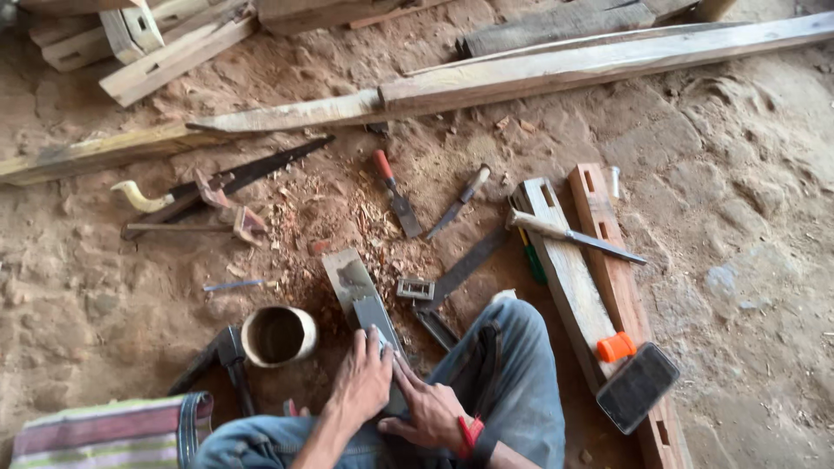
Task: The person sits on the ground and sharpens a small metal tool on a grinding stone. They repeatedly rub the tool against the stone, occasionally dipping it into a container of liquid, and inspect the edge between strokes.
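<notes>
Your left hand (363, 382) lies palm-down, fingers together, pressed flat on the near end of a grey stone (363, 300) that runs away from you across the dirt floor (747, 260). Your right hand (427, 410) sits just beside it, touching the stone's right edge, fingers stretched forward and laid close together along it; whether something thin lies under either palm cannot be told. A red band (470, 432) circles your right wrist. Your knee (508, 365) in blue jeans rises just right of that hand.

Just left of your left hand stands a small round bowl (278, 335), and left of it a dark hammer (221, 354) lies on the ground. Beyond your fingertips wood chips (365, 226) are scattered around the stone's far end. Further ahead lie a red-handled chisel (395, 195) and a pale-handled chisel (459, 201). A metal square (452, 282) rests just right of the stone.

Well right of your right hand two mortised planks (573, 278) lie side by side, with a long chisel (573, 234) across them and a dark mallet (636, 386) at their near end. Far to your left front lies a saw (234, 178). A long beam (556, 69) crosses the far ground.
</notes>
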Demonstrator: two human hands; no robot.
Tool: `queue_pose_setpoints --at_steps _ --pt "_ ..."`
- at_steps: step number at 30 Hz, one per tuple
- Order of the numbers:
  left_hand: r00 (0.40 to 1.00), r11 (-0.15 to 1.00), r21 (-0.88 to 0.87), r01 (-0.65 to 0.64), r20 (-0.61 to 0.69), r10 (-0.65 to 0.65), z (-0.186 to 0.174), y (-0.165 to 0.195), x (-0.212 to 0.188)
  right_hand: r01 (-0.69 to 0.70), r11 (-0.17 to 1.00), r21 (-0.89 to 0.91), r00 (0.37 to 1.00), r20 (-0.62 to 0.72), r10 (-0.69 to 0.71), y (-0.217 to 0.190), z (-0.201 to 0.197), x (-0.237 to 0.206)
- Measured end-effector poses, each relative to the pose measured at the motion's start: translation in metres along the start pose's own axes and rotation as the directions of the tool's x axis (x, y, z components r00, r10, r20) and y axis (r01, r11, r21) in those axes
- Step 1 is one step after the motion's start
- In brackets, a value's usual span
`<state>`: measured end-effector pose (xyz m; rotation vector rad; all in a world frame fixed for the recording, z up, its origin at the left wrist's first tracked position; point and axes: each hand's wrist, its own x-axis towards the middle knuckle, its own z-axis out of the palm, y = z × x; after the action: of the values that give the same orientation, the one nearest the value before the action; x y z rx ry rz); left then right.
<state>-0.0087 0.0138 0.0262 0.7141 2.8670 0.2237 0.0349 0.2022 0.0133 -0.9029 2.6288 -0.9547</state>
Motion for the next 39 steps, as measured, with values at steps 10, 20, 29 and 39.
queue_pose_setpoints --at_steps 10,20,29,39 --pt "0.959 0.942 -0.237 0.236 -0.102 -0.265 -0.014 -0.038 0.036 -0.063 0.995 -0.08 0.983 0.17 0.076 0.03 -0.008 0.071" --pt "0.983 0.986 0.147 0.081 0.154 -0.103 -0.016 -0.037 0.033 -0.22 0.973 -0.066 0.965 0.131 0.227 0.011 -0.001 0.066" --pt "1.0 0.999 -0.031 -0.014 0.004 0.014 0.001 -0.011 0.001 -0.054 0.989 0.14 0.997 0.054 0.047 -0.001 0.004 0.001" --pt "0.981 0.982 -0.005 0.188 -0.04 -0.188 -0.016 -0.052 0.056 -0.124 0.992 -0.038 0.982 0.14 0.128 0.03 -0.005 0.09"
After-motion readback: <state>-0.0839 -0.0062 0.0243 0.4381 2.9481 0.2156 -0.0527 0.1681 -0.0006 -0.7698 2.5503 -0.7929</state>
